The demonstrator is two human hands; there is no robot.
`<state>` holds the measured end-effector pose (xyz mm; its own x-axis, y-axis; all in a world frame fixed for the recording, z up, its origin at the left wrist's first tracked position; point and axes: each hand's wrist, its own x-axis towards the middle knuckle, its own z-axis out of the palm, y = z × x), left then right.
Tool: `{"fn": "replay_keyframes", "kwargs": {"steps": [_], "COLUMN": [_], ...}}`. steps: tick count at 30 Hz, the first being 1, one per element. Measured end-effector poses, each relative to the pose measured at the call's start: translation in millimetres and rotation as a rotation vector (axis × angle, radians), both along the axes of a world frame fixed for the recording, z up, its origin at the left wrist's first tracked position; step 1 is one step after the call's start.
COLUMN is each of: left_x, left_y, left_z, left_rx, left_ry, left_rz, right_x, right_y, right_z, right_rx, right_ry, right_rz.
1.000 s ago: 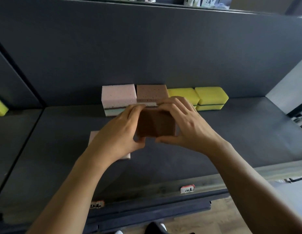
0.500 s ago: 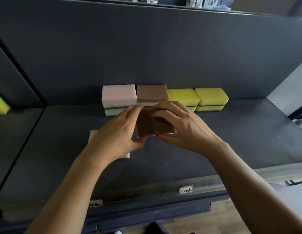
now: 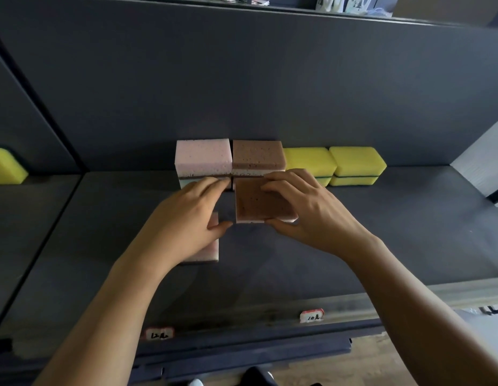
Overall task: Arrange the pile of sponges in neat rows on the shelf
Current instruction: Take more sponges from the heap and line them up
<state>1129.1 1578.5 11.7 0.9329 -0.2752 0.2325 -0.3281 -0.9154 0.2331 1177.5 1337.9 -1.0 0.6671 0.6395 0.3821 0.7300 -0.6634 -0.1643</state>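
A brown sponge [image 3: 256,204] lies flat on the dark shelf [image 3: 381,232], right in front of a brown stack [image 3: 257,154] at the back wall. My right hand [image 3: 311,213] grips it, fingers on its top and thumb at its front edge. My left hand [image 3: 186,218] hovers just left of it with relaxed fingers, holding nothing, fingertips near the base of a pink stack [image 3: 203,157]. A loose pink sponge [image 3: 213,253] lies mostly hidden under my left hand. Two yellow stacks [image 3: 309,160] [image 3: 356,162] continue the back row to the right.
A single yellow sponge [image 3: 5,165] sits on the neighbouring shelf bay at far left, past a divider. Price tags [image 3: 311,316] [image 3: 158,334] mark the shelf's front lip. A grey side panel [image 3: 481,162] closes the right end.
The brown sponge went from tilted in both hands down flat onto the shelf in front of the brown stack. My left hand has let go of it and shifted left.
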Motion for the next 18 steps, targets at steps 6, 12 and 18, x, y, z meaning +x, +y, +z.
{"fn": "replay_keyframes", "kwargs": {"steps": [6,12,18], "left_x": [1.1,2.8,4.5], "left_y": [5.1,8.8,11.0], "left_z": [-2.9,-6.1,-6.5], "left_rx": [0.018,0.026,0.016], "left_ry": [-0.012,-0.006,0.011], "left_rz": [0.005,-0.001,-0.015], "right_x": [2.6,6.2,4.4], "right_y": [3.1,3.9,5.9], "right_z": [-5.9,-12.6,-17.2], "right_rx": [-0.016,-0.059,-0.081], "right_ry": [0.040,0.092,0.108], "right_rz": [-0.016,-0.013,-0.024]}}
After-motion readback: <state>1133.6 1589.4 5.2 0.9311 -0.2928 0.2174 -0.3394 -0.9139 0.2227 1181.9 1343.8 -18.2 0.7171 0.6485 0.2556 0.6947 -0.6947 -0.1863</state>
